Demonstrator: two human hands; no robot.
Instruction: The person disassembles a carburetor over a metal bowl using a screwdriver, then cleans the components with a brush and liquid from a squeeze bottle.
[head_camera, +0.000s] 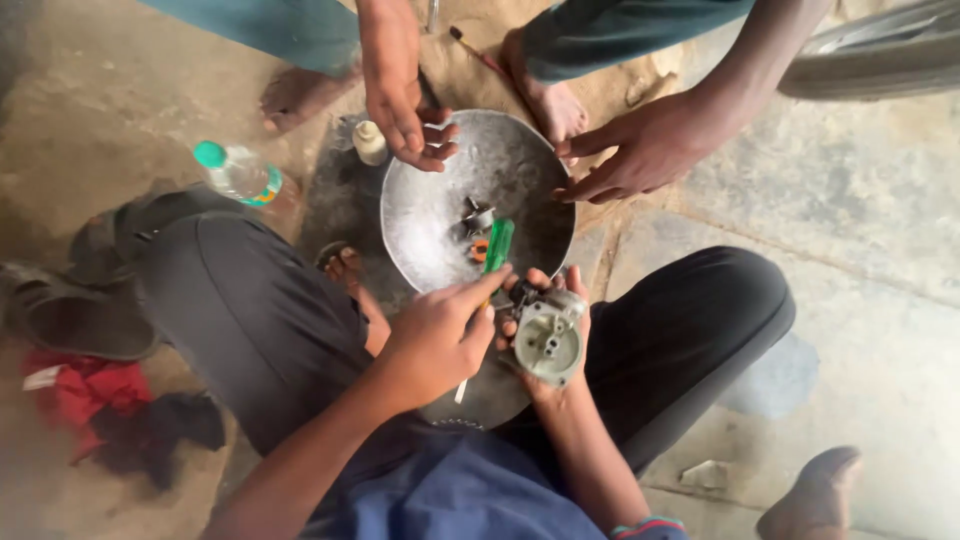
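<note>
Hands: four, namely the wearer's left hand (435, 340) and right hand (545, 300), plus two of a co-worker, one (410, 110) at the far rim and one (640, 150) at the right rim. Metal bowls (520, 170): one. Green-handled screwdrivers (497, 245): one. Grey metal carburettor bodies (547, 340): one. Small loose parts in the bowl: two, one grey (477, 215), one orange (479, 250). Plastic bottles (240, 175): one, green-capped. Small pale containers (369, 142): one. Dark sandals (80, 315): one. Red rags (85, 390): one.
</note>
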